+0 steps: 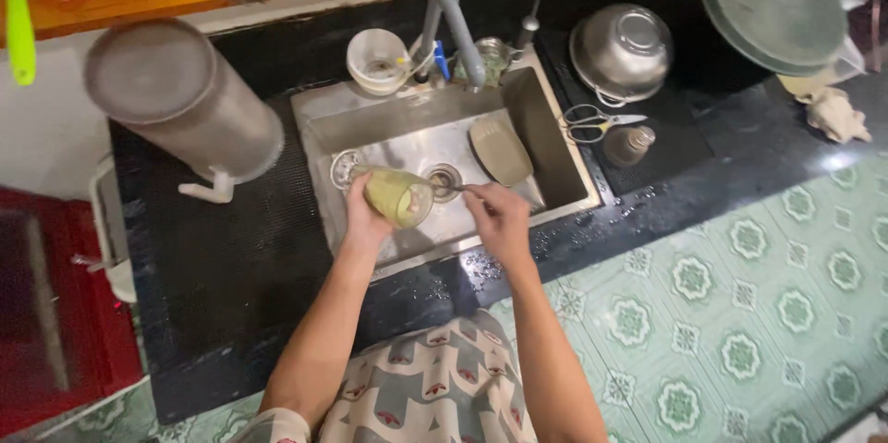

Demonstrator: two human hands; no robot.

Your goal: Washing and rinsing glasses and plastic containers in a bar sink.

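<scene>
A steel mixing bowl (622, 52) is sitting upturned on the black counter (231, 267), with scissors (592, 123) lying just below it. A tall steel canister (180, 101) is standing at left, and a grey faucet (453, 22) is arching over the sink (555, 142).

A pale green glass (400, 197) held tilted over the steel sink (546, 142) by the left hand (363, 217), a thin utensil (450, 188) pinched by the right hand (498, 217) near the drain (445, 179), a flat tray (500, 152) lain in the basin, scissors (592, 123) and a steel bowl (622, 51) set on the dark tabletop (231, 267).
</scene>
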